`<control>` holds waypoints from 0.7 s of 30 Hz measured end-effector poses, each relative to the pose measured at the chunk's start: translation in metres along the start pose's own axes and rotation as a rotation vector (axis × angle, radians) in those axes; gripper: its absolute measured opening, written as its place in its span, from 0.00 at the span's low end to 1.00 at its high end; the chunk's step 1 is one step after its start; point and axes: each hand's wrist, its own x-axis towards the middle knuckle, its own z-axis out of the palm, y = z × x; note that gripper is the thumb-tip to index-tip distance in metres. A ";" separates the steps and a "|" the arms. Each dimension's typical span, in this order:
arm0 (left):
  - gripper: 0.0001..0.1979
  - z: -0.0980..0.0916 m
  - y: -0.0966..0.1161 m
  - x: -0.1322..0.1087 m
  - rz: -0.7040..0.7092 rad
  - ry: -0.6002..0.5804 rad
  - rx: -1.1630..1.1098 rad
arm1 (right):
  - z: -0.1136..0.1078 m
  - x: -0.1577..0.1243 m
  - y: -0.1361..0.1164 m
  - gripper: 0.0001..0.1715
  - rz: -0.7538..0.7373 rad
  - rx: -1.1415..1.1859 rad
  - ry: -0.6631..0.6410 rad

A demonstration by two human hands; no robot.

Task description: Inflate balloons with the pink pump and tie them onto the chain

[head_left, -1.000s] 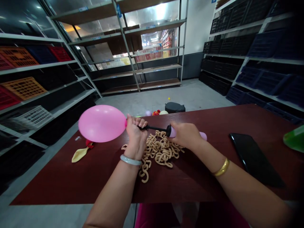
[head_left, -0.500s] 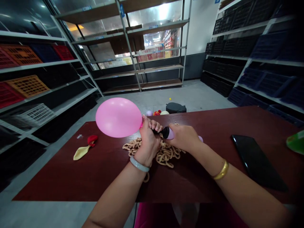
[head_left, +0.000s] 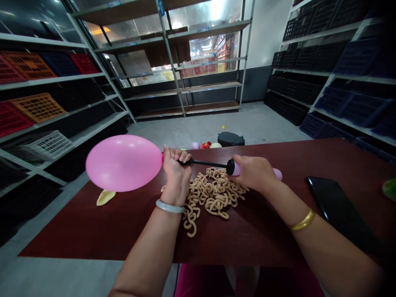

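Observation:
A pink inflated balloon (head_left: pixel 123 163) juts out to the left of my left hand (head_left: pixel 176 171). That hand is closed around the balloon's neck and the nozzle end of a hand balloon pump (head_left: pixel 210 163); the fingers hide where the two meet. My right hand (head_left: pixel 255 171) is wrapped round the pump's purple body, whose rounded end shows past the fingers. Between the hands the black pump rod is in full view. Beneath it lies a loose heap of tan ring-like and curled pieces (head_left: pixel 213 192) on the table. A limp pale yellow balloon (head_left: pixel 106 197) lies partly behind the pink one.
The dark red table (head_left: pixel 247 235) carries a black phone-like slab (head_left: pixel 335 206) at right and a green object (head_left: pixel 389 189) at its edge. Beyond it, a dark grey object (head_left: pixel 230 139) and several coloured balls or balloons sit. Shelves with crates (head_left: pixel 37 107) line the sides.
My hands have moved apart, drawing the pump out so its black rod shows. The pink balloon has shifted left and looks larger, now covering the red limp balloon.

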 end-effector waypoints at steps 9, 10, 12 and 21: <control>0.25 0.008 -0.064 -0.044 -0.132 0.010 0.103 | 0.003 -0.004 -0.030 0.21 -0.020 0.048 -0.015; 0.25 0.008 -0.066 -0.046 -0.138 0.014 0.103 | 0.003 -0.005 -0.031 0.20 -0.019 0.046 -0.010; 0.25 0.008 -0.067 -0.047 -0.142 0.017 0.102 | 0.004 -0.005 -0.032 0.21 -0.017 0.047 0.001; 0.29 0.001 -0.016 -0.005 -0.134 0.018 0.112 | 0.007 0.000 -0.019 0.24 -0.021 0.094 -0.014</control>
